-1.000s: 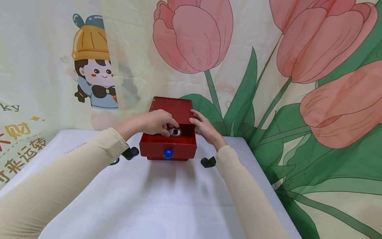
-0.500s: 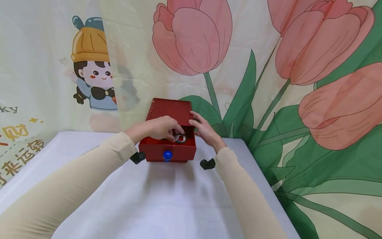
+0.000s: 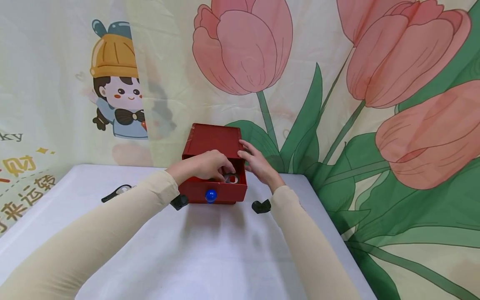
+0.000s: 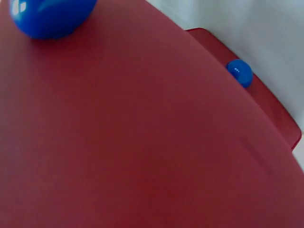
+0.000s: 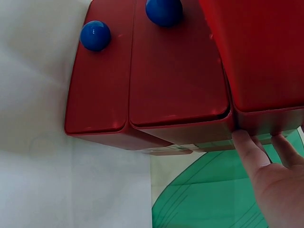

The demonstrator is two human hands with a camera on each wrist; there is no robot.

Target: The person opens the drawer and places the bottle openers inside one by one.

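Observation:
A red drawer box stands at the back of the table with its top drawer pulled out. Over that drawer, my left hand reaches in with curled fingers. It pinches a small dark-rimmed ring-shaped object, whose exact kind is too small to tell. The palm hides most of the drawer's inside. Along the box's right side, my right hand rests its extended fingertips; the right wrist view shows its fingers touching the side wall. A blue knob sits on the drawer front.
On the white-covered table, left of the box, lies a black strip-like object with a rounded loop, partly behind the left sleeve. Lower drawers with blue knobs sit beneath. A printed curtain hangs close behind the box.
My left hand has moved right and lower into the drawer with the ring-shaped object. The left sleeve has uncovered the black looped object on the table. My right hand stays put.

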